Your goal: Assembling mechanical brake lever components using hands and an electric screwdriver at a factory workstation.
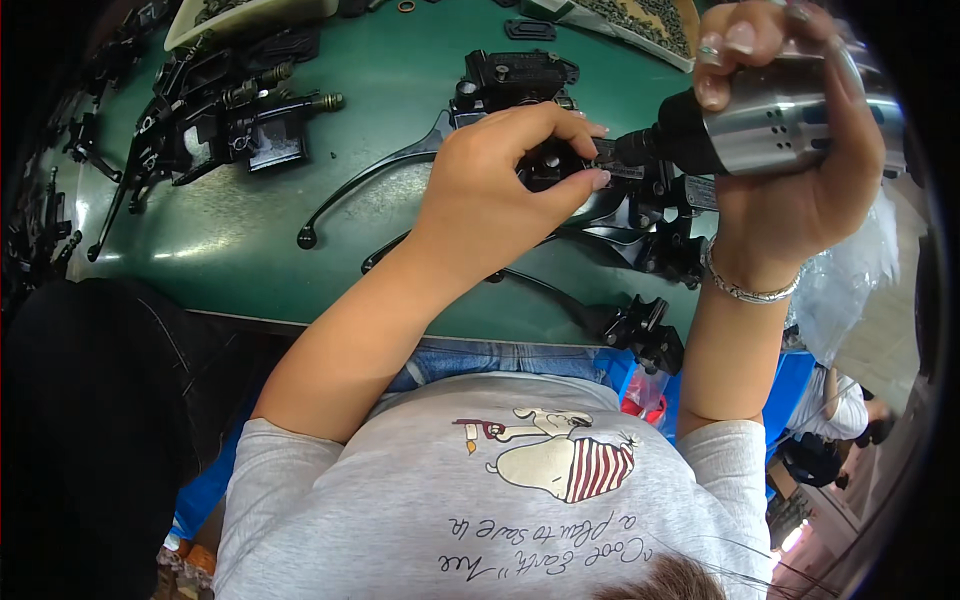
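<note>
My left grip point(500, 190) pinches a black lever part point(560, 165); my right grip point(800, 150) wraps a silver driver point(770, 125). Cream trays point(235, 22) on the green counter point(260, 240) hold small dark hardware.

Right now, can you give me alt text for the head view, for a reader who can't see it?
The right hand holds a silver power driver against a black lever assembly that the left hand steadies on a green table. More black lever assemblies lie at the far left, with parts trays behind.
</note>
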Demonstrator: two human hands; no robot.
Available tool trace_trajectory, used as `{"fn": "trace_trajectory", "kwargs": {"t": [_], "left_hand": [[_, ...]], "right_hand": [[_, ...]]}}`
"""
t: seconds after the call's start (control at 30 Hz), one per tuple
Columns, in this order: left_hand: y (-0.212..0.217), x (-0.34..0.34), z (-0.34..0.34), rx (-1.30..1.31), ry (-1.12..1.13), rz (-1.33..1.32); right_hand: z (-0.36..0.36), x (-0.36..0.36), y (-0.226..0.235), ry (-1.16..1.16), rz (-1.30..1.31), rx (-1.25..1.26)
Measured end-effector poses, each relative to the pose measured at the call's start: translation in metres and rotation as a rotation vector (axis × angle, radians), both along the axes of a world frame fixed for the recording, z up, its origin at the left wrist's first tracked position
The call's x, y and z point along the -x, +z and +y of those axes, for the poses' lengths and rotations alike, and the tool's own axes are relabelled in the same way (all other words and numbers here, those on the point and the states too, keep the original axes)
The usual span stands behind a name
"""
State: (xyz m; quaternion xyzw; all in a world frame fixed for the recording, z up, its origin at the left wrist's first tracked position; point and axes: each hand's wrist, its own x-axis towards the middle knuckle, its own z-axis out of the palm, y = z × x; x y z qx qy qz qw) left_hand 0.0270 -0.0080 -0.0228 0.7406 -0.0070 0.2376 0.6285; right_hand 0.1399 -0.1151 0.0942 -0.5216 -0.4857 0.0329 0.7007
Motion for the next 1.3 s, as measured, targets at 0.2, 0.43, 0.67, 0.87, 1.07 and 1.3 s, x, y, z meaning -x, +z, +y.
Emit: {"fn": "trace_trajectory", "kwargs": {"t": [0.2, 0.43, 0.67, 0.87, 1.07, 1.3], "left_hand": [[0.005, 0.004, 0.004, -0.006, -0.017, 0.016], [0.003, 0.004, 0.005, 0.036, -0.020, -0.007], [0.005, 0.003, 0.005, -0.038, -0.022, -0.054], [0.012, 0.003, -0.001, -0.024, 0.058, -0.041], [0.018, 0.007, 0.001, -0.046, 0.032, 0.024], [0.020, 0.008, -0.008, -0.014, 0.018, 0.019]], "right_hand": [[-0.002, 0.002, 0.002, 0.017, -0.008, 0.009], [-0.002, 0.005, 0.003, 0.043, -0.018, 0.021], [-0.001, 0.006, 0.004, 0.066, -0.029, 0.034], [0.002, 0.009, 0.003, 0.094, -0.037, 0.042], [0.000, 0.008, 0.006, 0.185, -0.066, 0.086], [-0.009, 0.013, 0.010, 0.274, -0.097, 0.139]]}}
